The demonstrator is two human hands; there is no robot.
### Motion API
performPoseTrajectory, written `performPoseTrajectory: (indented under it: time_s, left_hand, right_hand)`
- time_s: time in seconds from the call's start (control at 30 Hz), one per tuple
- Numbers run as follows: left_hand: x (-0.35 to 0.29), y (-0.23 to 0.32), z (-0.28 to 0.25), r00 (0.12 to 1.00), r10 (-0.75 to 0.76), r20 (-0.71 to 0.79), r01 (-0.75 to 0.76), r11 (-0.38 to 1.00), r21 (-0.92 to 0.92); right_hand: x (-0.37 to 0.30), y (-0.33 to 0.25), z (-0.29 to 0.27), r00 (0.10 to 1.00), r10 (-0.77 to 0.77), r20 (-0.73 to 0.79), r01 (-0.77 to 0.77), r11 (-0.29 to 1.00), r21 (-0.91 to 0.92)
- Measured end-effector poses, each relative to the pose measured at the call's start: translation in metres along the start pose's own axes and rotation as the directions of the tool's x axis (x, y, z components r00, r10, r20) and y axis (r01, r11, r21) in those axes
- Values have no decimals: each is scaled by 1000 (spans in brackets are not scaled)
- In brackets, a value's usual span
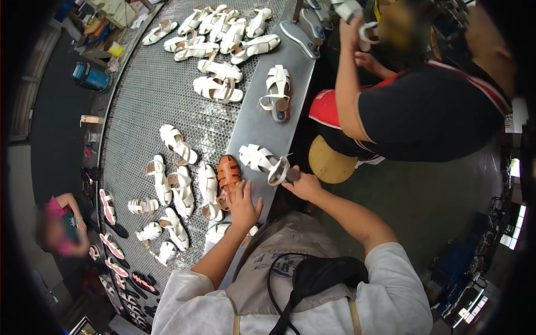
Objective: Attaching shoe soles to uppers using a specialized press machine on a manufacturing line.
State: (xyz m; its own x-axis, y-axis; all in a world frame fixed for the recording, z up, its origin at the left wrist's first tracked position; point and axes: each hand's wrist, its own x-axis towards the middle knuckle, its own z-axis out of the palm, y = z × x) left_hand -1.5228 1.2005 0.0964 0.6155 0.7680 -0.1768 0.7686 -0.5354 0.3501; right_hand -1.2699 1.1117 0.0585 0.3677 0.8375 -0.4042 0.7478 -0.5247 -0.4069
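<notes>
My right hand (304,186) grips a white sandal (258,158) at its heel end, the toe pointing left over the metal ledge (258,120). My left hand (244,206) lies with fingers stretched out at the border of mesh and ledge. Its fingertips reach the heel end of a brown woven sandal (228,173), partly covering it; whether they press on it I cannot tell. Close beside the brown one lies a white sandal (207,187). Farther along the ledge sits another white sandal (276,92).
Several white sandals (218,89) are spread over the perforated metal surface (137,106). At the right a co-worker (424,109) in a dark shirt handles a white shoe (368,34). Another person (61,226) is at the left, by shoes with pink insoles (113,245). A round stool seat (332,160) stands right of the ledge.
</notes>
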Motion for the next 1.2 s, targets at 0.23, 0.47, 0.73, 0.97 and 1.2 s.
performPoseTrajectory:
  time_s: [0.23, 0.47, 0.73, 0.97, 1.2]
  left_hand:
    - [39, 74, 34, 983, 52, 174, 11, 940, -342]
    - [30, 105, 96, 986, -113, 121, 161, 824, -543]
    - [38, 158, 121, 943, -304, -136, 225, 882, -413]
    - [42, 181, 109, 961, -274, -50, 241, 908, -343]
    - [69, 139, 83, 983, -167, 73, 181, 945, -274]
  right_hand:
    - [-39, 311, 122, 871, 465, -156, -396, 854, 336]
    - [-26, 415, 131, 625, 534, 569, -392, -415, 821]
    - [-44, 452, 157, 704, 466, 536, -241, -554, 797]
    - [-202, 541, 192, 503, 656, 563, -118, -593, 797]
    - [-277, 583, 204, 293, 739, 607, -351, -507, 787]
